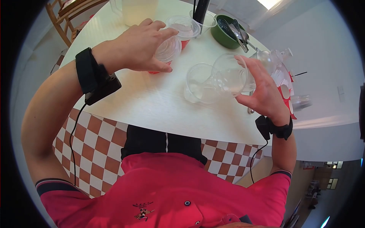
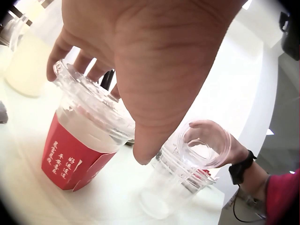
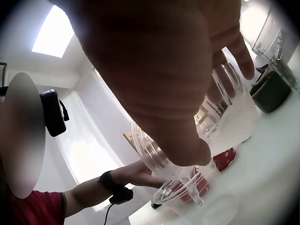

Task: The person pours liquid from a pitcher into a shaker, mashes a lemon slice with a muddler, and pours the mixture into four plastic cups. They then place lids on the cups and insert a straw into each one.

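Note:
My left hand [image 1: 135, 47] is spread over a lidded clear plastic cup [image 1: 168, 49] in a red paper sleeve [image 2: 72, 154]. In the left wrist view its fingers are behind the clear lid [image 2: 93, 96] and the thumb lies across the front of the lid's edge. My right hand [image 1: 262, 85] holds a clear plastic cup [image 1: 229, 75] between thumb and fingers. That cup is tilted, its round opening overlapping a second clear cup [image 1: 195, 85] that stands on the table. Another lidded cup in a red sleeve [image 1: 185, 44] stands just behind the first.
A pitcher of pale liquid [image 1: 140, 11] stands at the back left. Behind the cups are a clear cup with black straws [image 1: 207, 21] and a green bowl [image 1: 224, 38] of utensils. Along the right edge are red paper cups [image 1: 284, 91] and stacked clear cups [image 1: 302, 102].

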`<state>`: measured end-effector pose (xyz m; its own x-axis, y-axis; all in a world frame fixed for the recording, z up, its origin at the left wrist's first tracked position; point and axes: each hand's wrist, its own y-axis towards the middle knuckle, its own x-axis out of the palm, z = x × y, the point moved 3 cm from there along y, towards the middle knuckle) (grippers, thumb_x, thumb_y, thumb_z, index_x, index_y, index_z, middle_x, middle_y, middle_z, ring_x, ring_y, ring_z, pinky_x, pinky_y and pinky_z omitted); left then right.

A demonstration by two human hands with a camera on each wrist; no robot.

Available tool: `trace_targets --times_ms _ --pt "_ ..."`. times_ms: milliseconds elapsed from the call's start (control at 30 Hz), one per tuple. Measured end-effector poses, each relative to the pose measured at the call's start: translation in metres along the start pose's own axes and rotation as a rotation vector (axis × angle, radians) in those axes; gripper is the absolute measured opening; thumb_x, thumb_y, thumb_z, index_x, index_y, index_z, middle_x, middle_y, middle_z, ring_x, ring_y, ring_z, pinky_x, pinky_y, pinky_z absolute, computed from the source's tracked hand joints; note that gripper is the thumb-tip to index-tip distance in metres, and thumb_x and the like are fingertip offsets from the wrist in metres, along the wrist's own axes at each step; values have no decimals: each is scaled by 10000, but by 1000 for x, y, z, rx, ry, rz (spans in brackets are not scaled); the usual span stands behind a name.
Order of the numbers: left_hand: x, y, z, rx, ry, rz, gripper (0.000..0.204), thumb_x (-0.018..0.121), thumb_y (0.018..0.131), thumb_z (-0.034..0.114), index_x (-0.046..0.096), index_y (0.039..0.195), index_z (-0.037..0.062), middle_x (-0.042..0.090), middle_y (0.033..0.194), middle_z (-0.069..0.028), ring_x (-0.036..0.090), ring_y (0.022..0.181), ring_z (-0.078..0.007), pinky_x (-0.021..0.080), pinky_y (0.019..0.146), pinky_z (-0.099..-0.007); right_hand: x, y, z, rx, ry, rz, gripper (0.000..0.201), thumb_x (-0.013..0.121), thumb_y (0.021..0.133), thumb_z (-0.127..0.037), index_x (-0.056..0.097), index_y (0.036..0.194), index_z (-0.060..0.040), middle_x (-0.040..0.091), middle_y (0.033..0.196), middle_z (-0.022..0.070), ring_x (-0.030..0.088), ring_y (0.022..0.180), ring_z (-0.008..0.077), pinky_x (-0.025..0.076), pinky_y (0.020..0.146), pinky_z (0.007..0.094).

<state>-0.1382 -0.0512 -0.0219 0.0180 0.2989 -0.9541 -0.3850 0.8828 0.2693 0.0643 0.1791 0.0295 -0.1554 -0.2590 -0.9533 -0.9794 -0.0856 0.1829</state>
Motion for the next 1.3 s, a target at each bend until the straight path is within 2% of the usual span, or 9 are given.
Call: trace_targets --times_ms 100,300,500,600,700,800,900,1133,1300 --pt "-1 4 1 -23 -22 -65 857 858 714 349 501 1436 56 548 1304 -228 505 1238 -387 427 1073 -425 -3 5 -7 -61 -58 1 754 767 711 -105 503 1416 -99 554 1295 162 543 1191 369 465 1024 433" --pt "0 7 1 -50 -146 -102 849 828 724 326 478 1445 45 536 1285 -235 520 1211 -384 444 1049 -422 -6 12 -21 -124 -226 -30 782 788 701 -51 511 1429 -110 545 1356 136 526 1252 359 459 1050 429" --pt "4 7 -1 -8 -75 -81 837 796 718 300 471 1442 33 524 1307 -244 518 1211 -399 441 1054 -432 -6 20 -22 -268 -322 36 782 786 672 -61 530 1408 -119 593 1269 127 539 1217 339 447 1031 430" --pt "2 7 -2 -19 -108 -140 828 782 724 299 468 1439 24 521 1313 -250 509 1220 -407 434 1063 -437 -7 22 -15 -198 -230 109 786 813 689 -92 520 1418 -98 597 1302 142 552 1229 333 451 1031 431" --pt "4 2 -6 4 -120 -96 823 772 726 297 467 1435 12 519 1313 -255 500 1232 -407 429 1071 -435 -2 21 -1 -12 46 212 790 842 736 -146 491 1440 -73 594 1340 149 563 1246 296 447 1044 426" --pt "-1 -2 -8 -6 -191 -98 821 773 725 297 471 1430 4 512 1315 -258 494 1243 -405 427 1074 -429 17 20 33 236 339 224 808 846 800 -192 427 1475 -46 570 1380 173 551 1276 259 437 1067 409" --pt "-4 -3 -8 -33 -228 -129 814 772 729 298 476 1427 1 506 1320 -258 492 1249 -406 425 1077 -424 43 24 62 352 688 261 845 845 820 -206 367 1492 -19 538 1407 205 528 1301 261 440 1074 395" --pt "2 -5 -7 13 -176 -72 802 767 734 300 484 1428 14 514 1328 -248 496 1247 -405 433 1070 -427 94 36 87 464 820 244 870 847 824 -210 337 1492 14 496 1440 244 508 1326 293 452 1068 381" --pt "-3 -4 -1 -1 -155 -131 790 761 732 308 499 1425 33 523 1332 -243 501 1231 -407 434 1070 -430 116 40 97 477 780 221 907 867 800 -221 336 1505 -11 475 1474 239 480 1360 307 396 1117 446"
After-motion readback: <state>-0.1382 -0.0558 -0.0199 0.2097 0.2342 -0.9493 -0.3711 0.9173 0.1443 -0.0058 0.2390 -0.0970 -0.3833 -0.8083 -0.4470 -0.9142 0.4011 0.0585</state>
